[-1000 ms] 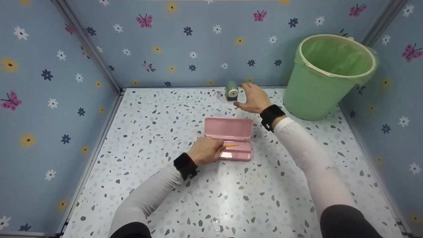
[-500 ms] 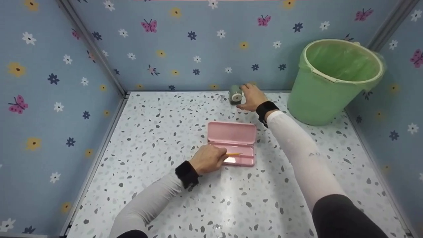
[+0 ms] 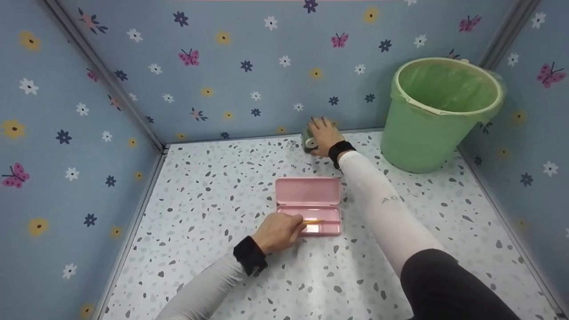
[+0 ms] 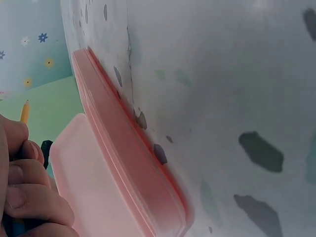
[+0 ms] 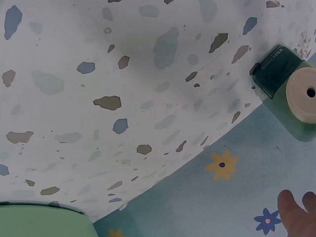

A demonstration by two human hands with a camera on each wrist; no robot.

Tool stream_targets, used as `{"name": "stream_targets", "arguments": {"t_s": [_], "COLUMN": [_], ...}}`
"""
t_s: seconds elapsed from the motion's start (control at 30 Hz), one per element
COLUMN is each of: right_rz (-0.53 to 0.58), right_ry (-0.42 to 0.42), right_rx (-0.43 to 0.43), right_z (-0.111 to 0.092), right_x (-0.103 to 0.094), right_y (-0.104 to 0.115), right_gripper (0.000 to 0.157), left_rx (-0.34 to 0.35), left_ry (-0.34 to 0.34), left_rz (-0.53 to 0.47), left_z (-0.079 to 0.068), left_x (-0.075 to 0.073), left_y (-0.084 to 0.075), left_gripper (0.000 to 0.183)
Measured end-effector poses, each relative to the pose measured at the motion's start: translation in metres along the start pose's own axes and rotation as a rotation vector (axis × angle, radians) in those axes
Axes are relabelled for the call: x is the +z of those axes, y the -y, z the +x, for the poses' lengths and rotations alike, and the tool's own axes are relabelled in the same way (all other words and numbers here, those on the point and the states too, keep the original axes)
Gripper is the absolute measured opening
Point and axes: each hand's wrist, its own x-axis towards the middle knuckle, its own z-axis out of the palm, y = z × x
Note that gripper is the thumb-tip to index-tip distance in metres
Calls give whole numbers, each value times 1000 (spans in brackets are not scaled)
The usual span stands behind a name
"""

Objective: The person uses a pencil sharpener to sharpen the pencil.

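Note:
My left hand (image 3: 278,231) pinches a yellow pencil (image 3: 313,222) over the pink pencil case (image 3: 308,191), whose lid lies back. In the left wrist view the curled fingers (image 4: 34,200) hold the pencil (image 4: 24,112), its end sticking out past the thumb; a small blue bit shows below them. At the back wall stands a green pencil sharpener (image 3: 306,135) with a round cream front. My right hand (image 3: 326,137) reaches around its right side, fingers spread over it. In the right wrist view, two fingertips (image 5: 291,212) appear apart from the sharpener (image 5: 284,79); the thumb is out of frame.
A green bin (image 3: 418,133) with a liner stands at the back right corner. Blue flowered panels (image 3: 249,80) wall the speckled white table (image 3: 209,191) at the back and sides.
My right hand has moved left, from beside the sharpener to partly over it. The left hand keeps the pencil over the case. The head view has shifted slightly.

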Motion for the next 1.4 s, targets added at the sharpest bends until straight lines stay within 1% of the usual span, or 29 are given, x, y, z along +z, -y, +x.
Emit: {"name": "stream_targets", "arguments": {"t_s": [0.13, 0.23, 0.33, 0.43, 0.5, 0.63, 0.7, 0.8, 0.93, 1.0, 1.13, 1.23, 1.3, 1.4], "right_rz": [15, 17, -16, -40, -36, -9, 14, 45, 76, 97, 132, 133, 130, 116], "right_ry": [45, 72, 104, 129, 128, 82, 79, 77, 65, 61, 81, 92, 89, 84], "right_rx": [-38, -56, -53, -39, -33, -14, 5, 36, 41, 29, 23, 21, 17, 14], "right_z": [8, 13, 15, 16, 15, 14, 13, 13, 15, 14, 13, 14, 15, 11], "right_x": [7, 7, 7, 9, 12, 17, 18, 20, 19, 18, 13, 2, -9, -24], "right_y": [9, 18, 23, 25, 27, 31, 33, 36, 36, 33, 23, 15, 12, 9], "right_gripper": [107, 107, 104, 98, 88, 55, 42, 34, 34, 33, 36, 38, 40, 40], "left_rx": [-36, -45, -41, -43, -48, -48, -46, -44, -61, -71, -78, -77, -81, -91], "left_ry": [-10, -26, -42, -43, -45, -53, -60, -77, -82, -72, -64, -77, -94, -109], "left_rz": [-5, 4, 12, 7, 3, 20, 25, 38, 30, 11, -17, -5, 9, 14], "left_z": [-7, -9, -9, -11, -15, -21, -23, -25, -28, -30, -30, -27, -25, -21], "left_x": [-2, -5, -6, -6, -6, -7, -6, -5, -4, -4, -6, -10, -13, -12], "left_y": [2, 4, 3, 2, 3, 5, 6, 7, 8, 9, 11, 14, 16, 15], "left_gripper": [33, 34, 35, 35, 34, 32, 32, 32, 31, 31, 32, 33, 34, 34]}}
